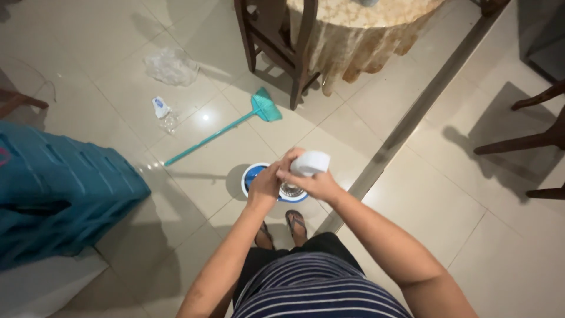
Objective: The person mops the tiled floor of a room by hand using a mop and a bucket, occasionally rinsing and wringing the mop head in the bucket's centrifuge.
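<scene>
- The room is evenly and rather softly lit, with a cool, slightly grey cast.
- A small white glare spot sits on the glossy floor tiles.
- The chairs throw soft shadows onto the tiles.
- The hands look slightly blurred.
- The wide lens bends the floor lines towards the edges.
- The corners fall darker.
</scene>
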